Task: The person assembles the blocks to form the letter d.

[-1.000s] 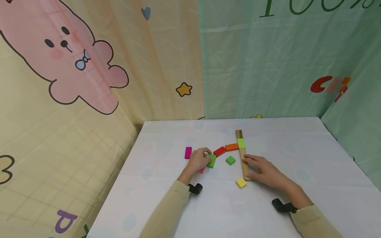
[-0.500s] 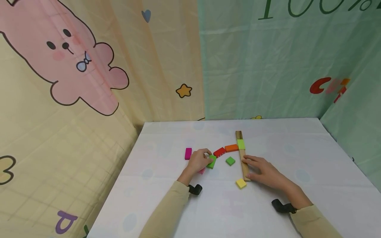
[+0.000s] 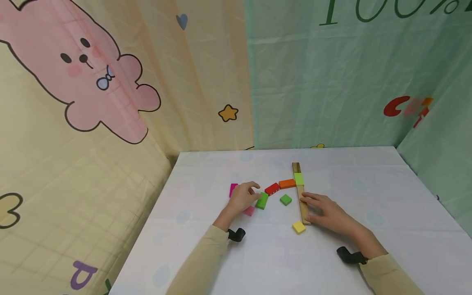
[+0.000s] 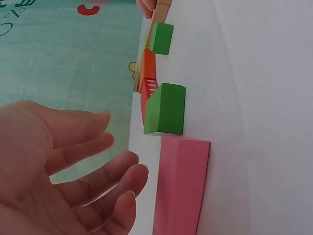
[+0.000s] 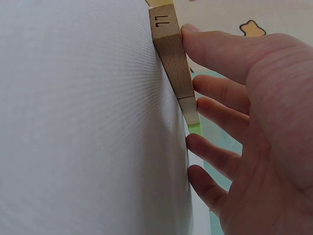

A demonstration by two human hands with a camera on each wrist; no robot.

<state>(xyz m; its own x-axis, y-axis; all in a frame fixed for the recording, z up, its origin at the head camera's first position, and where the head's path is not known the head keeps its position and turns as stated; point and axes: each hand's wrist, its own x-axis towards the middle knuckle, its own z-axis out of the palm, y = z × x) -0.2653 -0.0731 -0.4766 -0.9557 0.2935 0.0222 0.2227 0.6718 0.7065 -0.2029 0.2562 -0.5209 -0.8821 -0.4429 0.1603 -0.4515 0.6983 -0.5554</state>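
My left hand (image 3: 241, 197) holds nothing; its relaxed fingers are beside a green block (image 3: 262, 201). In the left wrist view a gap shows between the fingertips and that green block (image 4: 172, 110), with a pink block (image 4: 185, 181) in line behind it. A magenta block (image 3: 233, 189) is partly hidden behind the hand. From the green block, a red block (image 3: 272, 189) and an orange block (image 3: 287, 184) curve toward a lime block (image 3: 299, 179) in a row of wooden blocks (image 3: 303, 209). Extended fingers of my right hand (image 3: 330, 213) touch this row's right side.
A small green block (image 3: 285, 199) lies inside the curve. Near the wooden row's front end sits a yellow block (image 3: 299, 228). The white-covered table (image 3: 280, 262) meets printed curtains (image 3: 313, 90) at the back.
My left hand has let go of the green block and drawn slightly left, uncovering more of the pink block. The right hand stays at the wooden row. The head view has tilted a little.
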